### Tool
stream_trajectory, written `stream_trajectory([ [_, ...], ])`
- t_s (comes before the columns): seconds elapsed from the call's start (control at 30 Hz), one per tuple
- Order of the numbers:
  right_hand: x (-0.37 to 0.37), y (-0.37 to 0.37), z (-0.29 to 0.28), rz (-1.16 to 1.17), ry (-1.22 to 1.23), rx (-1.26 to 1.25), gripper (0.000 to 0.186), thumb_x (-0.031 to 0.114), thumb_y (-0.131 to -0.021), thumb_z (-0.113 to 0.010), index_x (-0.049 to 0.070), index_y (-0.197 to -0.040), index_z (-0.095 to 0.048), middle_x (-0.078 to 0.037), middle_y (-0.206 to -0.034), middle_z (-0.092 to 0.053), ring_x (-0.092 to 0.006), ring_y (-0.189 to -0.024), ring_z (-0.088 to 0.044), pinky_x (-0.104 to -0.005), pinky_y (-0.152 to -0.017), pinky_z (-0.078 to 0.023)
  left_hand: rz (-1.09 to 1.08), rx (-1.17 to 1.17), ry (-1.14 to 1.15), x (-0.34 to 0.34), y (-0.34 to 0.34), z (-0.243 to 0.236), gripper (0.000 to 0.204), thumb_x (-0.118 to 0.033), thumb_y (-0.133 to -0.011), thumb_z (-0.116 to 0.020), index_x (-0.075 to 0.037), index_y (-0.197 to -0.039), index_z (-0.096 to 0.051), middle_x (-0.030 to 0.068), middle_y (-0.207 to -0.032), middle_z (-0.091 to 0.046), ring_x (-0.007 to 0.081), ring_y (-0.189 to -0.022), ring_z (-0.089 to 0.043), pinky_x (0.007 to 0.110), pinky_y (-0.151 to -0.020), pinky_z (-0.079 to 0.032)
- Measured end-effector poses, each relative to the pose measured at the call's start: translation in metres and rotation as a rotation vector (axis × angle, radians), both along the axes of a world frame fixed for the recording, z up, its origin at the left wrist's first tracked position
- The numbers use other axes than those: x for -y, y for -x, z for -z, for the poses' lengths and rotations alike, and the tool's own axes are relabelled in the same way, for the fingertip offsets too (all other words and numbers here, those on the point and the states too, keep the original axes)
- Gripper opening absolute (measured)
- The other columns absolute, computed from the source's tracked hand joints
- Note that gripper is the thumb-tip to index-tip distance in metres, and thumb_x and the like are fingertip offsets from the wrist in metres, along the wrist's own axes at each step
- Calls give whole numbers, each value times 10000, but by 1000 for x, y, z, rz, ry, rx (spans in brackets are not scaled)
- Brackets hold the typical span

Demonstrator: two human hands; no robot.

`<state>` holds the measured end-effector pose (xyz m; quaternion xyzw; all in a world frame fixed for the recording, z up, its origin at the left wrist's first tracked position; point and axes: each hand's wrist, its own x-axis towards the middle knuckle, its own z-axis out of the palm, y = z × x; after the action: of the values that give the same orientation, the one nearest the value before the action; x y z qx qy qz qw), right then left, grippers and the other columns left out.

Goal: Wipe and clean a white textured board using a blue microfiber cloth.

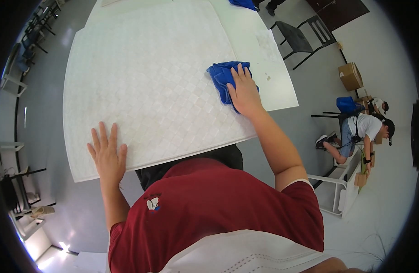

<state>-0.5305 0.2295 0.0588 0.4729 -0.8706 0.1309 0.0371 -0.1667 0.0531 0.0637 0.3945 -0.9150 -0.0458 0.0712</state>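
Observation:
A large white mat (141, 77) with a woven check pattern spreads in front of me, its near edge close to my body. Near its lower left corner, my left hand (108, 152) lies flat with the fingers spread and nothing in it. Toward the right edge, my right hand (247, 93) rests on a bunched, folded blue cloth (222, 82). Its fingers stretch out over the top, pressing the cloth down; the part beneath the palm is hidden. Under the mat, a white tabletop (278, 88) shows at the right, with small marks on it.
Another blue cloth (242, 3) lies at the table's far edge. A black chair (300, 38) stands beyond the right side, near a cardboard box (350, 76). At the far right a person (362, 127) bends over a white bench holding brown boxes. More chairs (38, 25) line the left wall.

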Motion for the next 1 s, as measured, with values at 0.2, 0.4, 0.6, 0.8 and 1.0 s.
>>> stream_trajectory([
  [0.2,0,1,2,10,-102,-47,526,288,-927,-457,-6,-1353,-363,-234,-1445,-268,-399,-1333,-254,-472,-1061,-272,-6,35,-6,0,3,-2,534,-268,-867,-495,-176,-1384,-403,119,-1495,-242,372,-1385,-150,569,-1086,-107],
  [0.4,2,4,2,-4,-80,-71,513,269,-932,-450,-7,-1355,-360,-225,-1447,-269,-382,-1337,-254,-464,-1064,-274,7,9,23,0,2,3,524,-287,-876,-477,-175,-1383,-405,119,-1493,-246,367,-1384,-161,575,-1083,-108],
  [0.6,5,-1,-4,-97,-24,-23,489,240,-916,-476,-23,-1321,-400,-232,-1422,-310,-381,-1309,-305,-442,-1054,-294,17,-25,7,0,-1,2,501,-322,-895,-464,-171,-1371,-424,120,-1484,-266,368,-1380,-172,574,-1083,-110],
  [0.8,25,-45,-17,-352,-48,-54,569,447,-856,-528,203,-1359,-422,-211,-1452,-271,-423,-1328,-243,-595,-1029,-218,6,-20,-20,0,0,-1,499,-320,-894,-471,-157,-1364,-431,128,-1477,-275,370,-1378,-173,569,-1085,-111],
  [1.0,27,-43,-12,-340,-119,-85,533,434,-894,-475,206,-1372,-409,-157,-1475,-248,-394,-1349,-208,-602,-1032,-197,4,-6,-17,-3,4,-2,510,-286,-876,-492,-154,-1365,-428,127,-1480,-269,378,-1377,-170,582,-1080,-108],
])
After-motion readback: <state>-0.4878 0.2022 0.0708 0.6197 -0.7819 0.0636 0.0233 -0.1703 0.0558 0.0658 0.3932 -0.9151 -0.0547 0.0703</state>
